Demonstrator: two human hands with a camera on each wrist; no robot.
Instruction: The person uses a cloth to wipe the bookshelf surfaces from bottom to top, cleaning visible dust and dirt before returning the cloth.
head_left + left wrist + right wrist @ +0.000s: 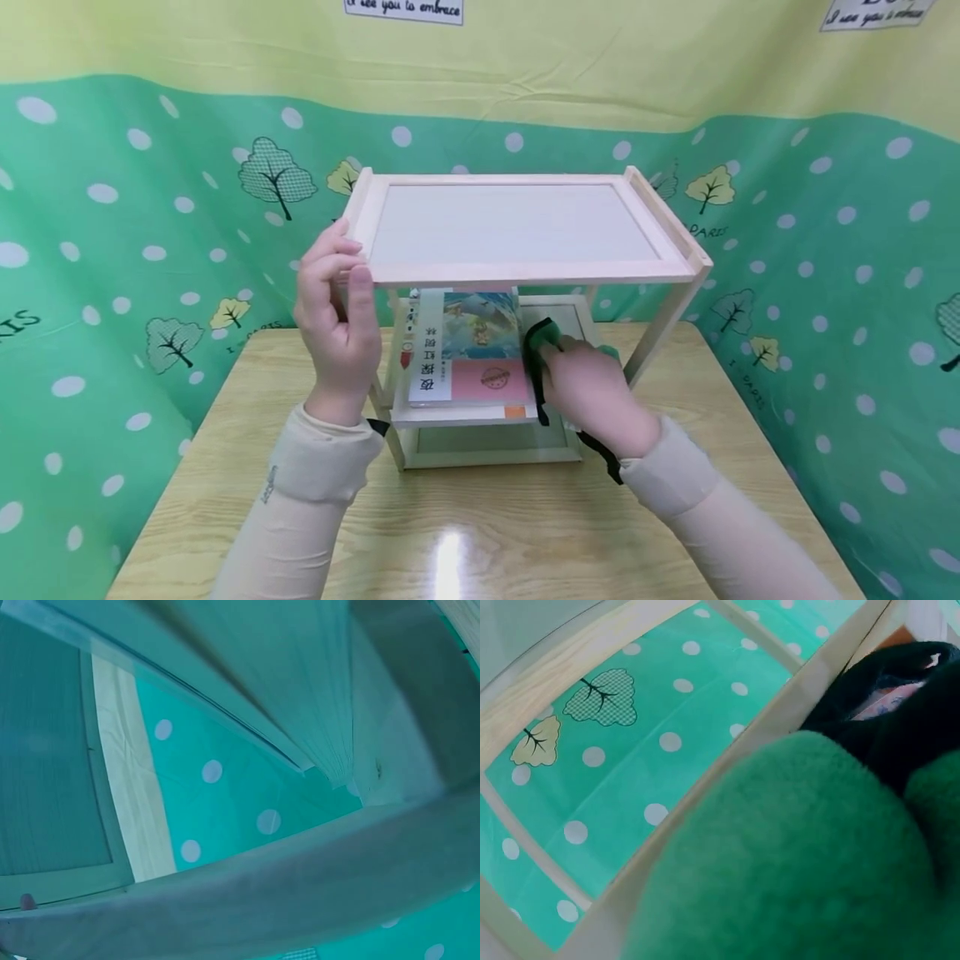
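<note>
A pale wooden rack has a white top board (510, 221). My left hand (337, 317) grips its left front corner, fingers over the side rail and thumb at the front. On the middle shelf (457, 414) lies a book (487, 354) with a blue and pink cover. Beside it, under the top board, my right hand (592, 392) holds a fuzzy green cloth (545, 335) with black edging, against the book's right side. Seen up close in the right wrist view, the bunched green cloth (795, 847) covers much of the shelf edge.
The rack's right front leg (663, 333) slants close to the right hand. A bottom shelf (487, 442) lies below, over a wooden table (450, 508). A green dotted curtain (150, 250) hangs behind and on both sides.
</note>
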